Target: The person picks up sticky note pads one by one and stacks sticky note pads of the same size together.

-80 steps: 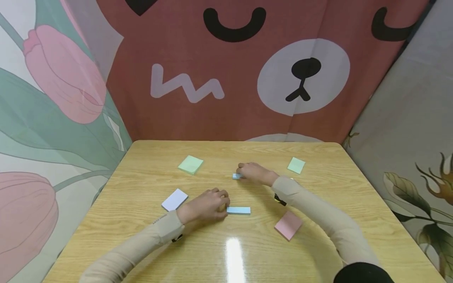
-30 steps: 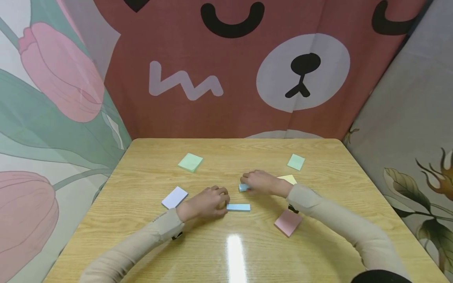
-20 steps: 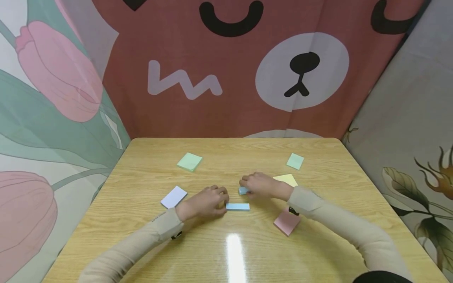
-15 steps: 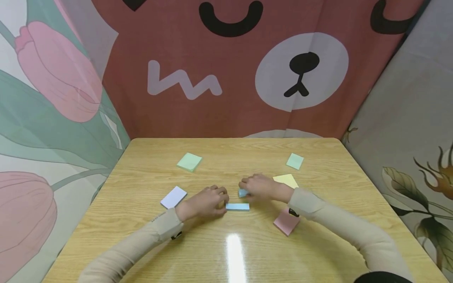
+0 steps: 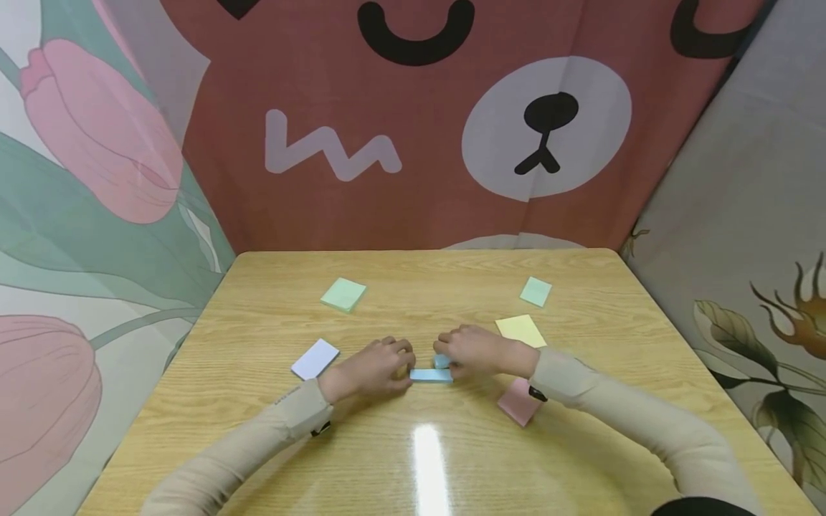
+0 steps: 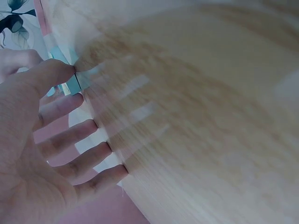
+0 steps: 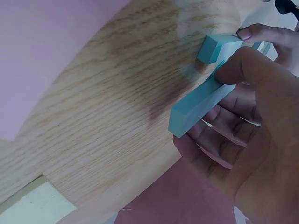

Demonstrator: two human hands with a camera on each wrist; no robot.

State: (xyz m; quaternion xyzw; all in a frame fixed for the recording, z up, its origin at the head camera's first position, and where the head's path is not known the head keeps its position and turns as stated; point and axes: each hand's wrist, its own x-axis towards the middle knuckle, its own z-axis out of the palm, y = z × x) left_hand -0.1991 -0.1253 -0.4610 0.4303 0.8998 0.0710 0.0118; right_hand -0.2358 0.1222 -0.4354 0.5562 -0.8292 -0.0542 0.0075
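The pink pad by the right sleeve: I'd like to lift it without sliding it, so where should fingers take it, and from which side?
Pinch the pink pad across its two short side edges, coming straight down from above. It lies flat on the table, so only its thin edges offer hold, and the right sleeve covers its far corner.

Your head view is evenly and brightly lit from above; a white glare streak sits on the worktop (image 5: 429, 459) near you, and shadows under the arms are soft. Its edges bow slightly. Your left wrist view shows the wood grain smeared by motion blur. Your right wrist view is sharper, softening toward the corners.
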